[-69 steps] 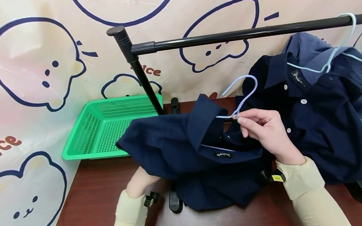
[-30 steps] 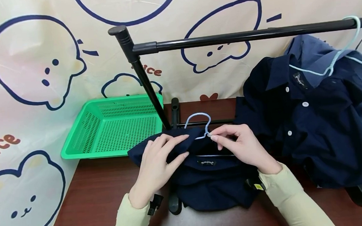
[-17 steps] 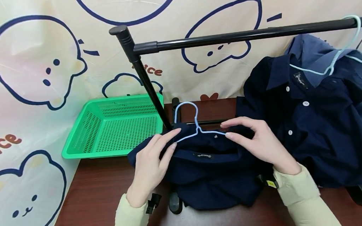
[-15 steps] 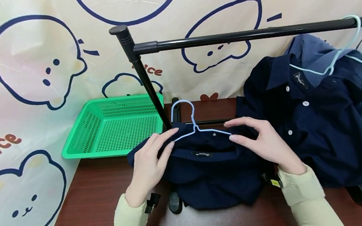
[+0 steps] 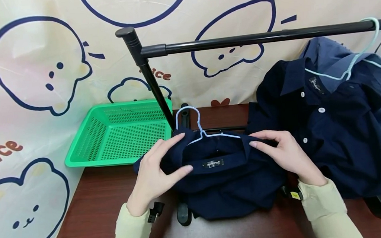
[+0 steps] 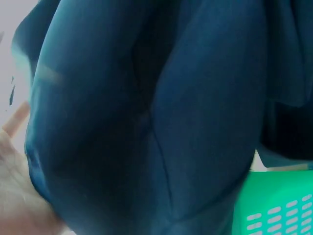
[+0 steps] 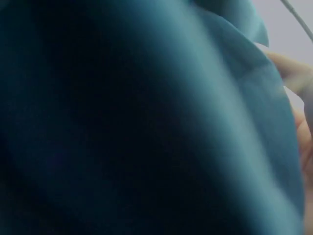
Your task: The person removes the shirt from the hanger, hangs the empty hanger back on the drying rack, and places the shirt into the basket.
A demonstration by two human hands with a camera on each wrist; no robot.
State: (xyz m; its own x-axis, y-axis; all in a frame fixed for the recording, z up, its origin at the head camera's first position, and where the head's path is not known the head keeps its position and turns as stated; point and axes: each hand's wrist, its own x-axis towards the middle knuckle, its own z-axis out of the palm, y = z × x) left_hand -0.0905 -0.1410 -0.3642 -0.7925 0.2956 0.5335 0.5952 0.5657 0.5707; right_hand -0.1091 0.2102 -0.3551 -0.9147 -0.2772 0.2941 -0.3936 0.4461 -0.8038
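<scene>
A navy collared shirt (image 5: 229, 190) with a dark neck label is in front of me, its collar facing up. Inside its neck sits a light blue hanger (image 5: 202, 131), the hook standing above the collar and the arm ends hidden under the cloth. My left hand (image 5: 156, 174) lies on the left shoulder beside the collar, thumb and forefinger spread wide apart. At the collar's right side, my right hand (image 5: 289, 154) pinches the shirt between thumb and forefinger. Navy cloth fills most of both wrist views, with part of the left hand (image 6: 22, 196) at the left edge.
A black clothes rack (image 5: 254, 38) spans the back. Navy and blue shirts (image 5: 339, 137) hang at right on mint hangers (image 5: 348, 71). A green basket (image 5: 78, 150) stands at back left on the brown table (image 5: 113, 211), with a rack foot (image 5: 184, 214) close by.
The hanger has gone from the right hand's pinch into the shirt's neck. My right hand has moved right, off the hanger and onto the shirt. The left thumb has spread from the forefinger.
</scene>
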